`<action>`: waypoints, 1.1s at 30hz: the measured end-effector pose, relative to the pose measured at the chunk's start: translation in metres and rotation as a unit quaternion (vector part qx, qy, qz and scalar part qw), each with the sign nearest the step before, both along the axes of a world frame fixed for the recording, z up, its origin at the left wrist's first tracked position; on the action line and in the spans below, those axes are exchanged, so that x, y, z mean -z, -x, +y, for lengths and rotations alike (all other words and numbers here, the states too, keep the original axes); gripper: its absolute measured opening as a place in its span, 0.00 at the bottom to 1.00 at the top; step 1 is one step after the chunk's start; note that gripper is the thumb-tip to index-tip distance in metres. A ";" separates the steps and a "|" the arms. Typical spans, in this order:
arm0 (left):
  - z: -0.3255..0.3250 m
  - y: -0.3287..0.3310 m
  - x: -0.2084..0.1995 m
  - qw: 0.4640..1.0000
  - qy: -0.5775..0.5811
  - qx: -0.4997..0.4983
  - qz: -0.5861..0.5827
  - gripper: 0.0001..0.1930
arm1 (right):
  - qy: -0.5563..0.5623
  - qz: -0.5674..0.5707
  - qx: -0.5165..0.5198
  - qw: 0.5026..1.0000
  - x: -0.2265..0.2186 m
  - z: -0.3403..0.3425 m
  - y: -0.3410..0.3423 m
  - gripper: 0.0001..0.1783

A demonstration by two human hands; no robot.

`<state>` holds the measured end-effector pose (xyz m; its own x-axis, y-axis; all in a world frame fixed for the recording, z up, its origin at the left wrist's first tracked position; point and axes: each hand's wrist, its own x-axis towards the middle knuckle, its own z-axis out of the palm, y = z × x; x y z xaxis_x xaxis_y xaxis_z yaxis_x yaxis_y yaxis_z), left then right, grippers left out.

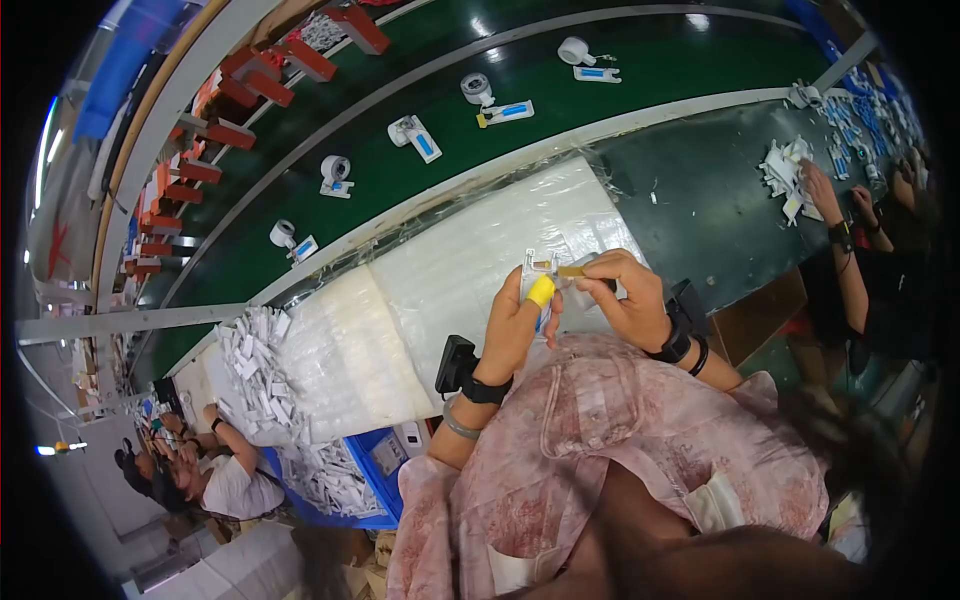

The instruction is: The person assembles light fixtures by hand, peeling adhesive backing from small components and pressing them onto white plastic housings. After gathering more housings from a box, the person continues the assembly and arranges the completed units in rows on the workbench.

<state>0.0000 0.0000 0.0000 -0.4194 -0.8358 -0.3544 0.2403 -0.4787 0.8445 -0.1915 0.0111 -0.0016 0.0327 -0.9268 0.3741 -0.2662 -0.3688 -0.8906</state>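
Note:
In front of my body, above the edge of the plastic-covered bench, my left hand (517, 325) grips a small white plastic bracket (530, 258) with a bit of blue showing below. A yellow cover (541, 290) sits on the left thumb. From the right, my right hand (632, 298) pinches a short yellow-brown strip (570, 271) between thumb and fingers. The strip's far end meets the bracket; whether it is stuck to it I cannot tell. Both wrists wear dark straps.
A green conveyor (450, 150) beyond the bench carries several white round units with blue-filled brackets. White parts pile up at left (262, 375), above a blue bin (365, 480). Another person's hand (822, 195) reaches parts at right; a person in white (235, 480) works at left.

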 end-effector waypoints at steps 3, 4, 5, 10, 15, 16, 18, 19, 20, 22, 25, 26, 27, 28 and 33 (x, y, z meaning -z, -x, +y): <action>0.005 0.006 0.002 1.000 0.025 -0.003 0.005 0.19 | 0.044 0.008 -0.026 0.999 0.002 0.000 0.001 0.08; 0.008 0.010 0.000 0.999 0.034 -0.011 0.015 0.18 | 0.076 0.040 -0.031 0.996 0.001 0.000 0.003 0.08; 0.010 0.013 -0.002 0.999 0.044 -0.019 0.024 0.18 | 0.108 0.072 -0.037 0.991 -0.001 0.000 0.005 0.08; 0.013 0.015 -0.015 0.998 0.066 -0.011 0.020 0.15 | 0.116 0.053 -0.030 0.991 0.003 0.002 0.003 0.10; 0.016 0.017 -0.011 0.997 0.081 0.005 0.007 0.14 | 0.127 0.055 -0.021 0.990 0.005 0.004 0.004 0.11; 0.016 0.018 -0.010 0.996 0.083 0.008 0.007 0.14 | 0.128 0.054 -0.016 0.990 0.005 0.004 0.005 0.11; 0.017 0.019 -0.011 0.996 0.089 0.017 -0.001 0.14 | 0.127 0.055 -0.012 0.990 0.006 0.004 0.006 0.12; 0.017 0.019 -0.013 0.995 0.095 0.024 -0.009 0.14 | 0.126 0.055 -0.009 0.990 0.007 0.005 0.006 0.12; 0.018 0.020 -0.015 0.995 0.095 0.024 -0.009 0.14 | 0.126 0.055 -0.009 0.990 0.008 0.005 0.007 0.12; 0.018 0.020 -0.019 0.995 0.094 0.028 -0.019 0.13 | 0.125 0.050 -0.008 0.991 0.007 0.005 0.007 0.13; 0.018 0.020 -0.016 0.995 0.096 0.030 -0.024 0.13 | 0.127 0.048 -0.012 0.991 0.009 0.005 0.007 0.13; 0.018 0.020 -0.016 0.995 0.096 0.030 -0.024 0.13 | 0.127 0.048 -0.012 0.991 0.010 0.005 0.007 0.13; 0.019 0.020 -0.017 0.994 0.098 0.031 -0.036 0.13 | 0.126 0.047 -0.012 0.991 0.010 0.005 0.007 0.12; 0.019 0.020 -0.017 0.993 0.101 0.032 -0.048 0.13 | 0.124 0.047 -0.013 0.991 0.011 0.005 0.007 0.12; 0.019 0.021 -0.005 0.972 0.213 0.028 -0.099 0.12 | 0.125 0.044 -0.003 0.991 0.012 0.007 0.006 0.11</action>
<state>-0.0208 0.0185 0.0053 -0.4281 -0.9018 -0.0597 0.0367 -0.0833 0.9958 -0.1976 0.0177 -0.0140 0.0804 -0.8048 0.5880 -0.3369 -0.5772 -0.7439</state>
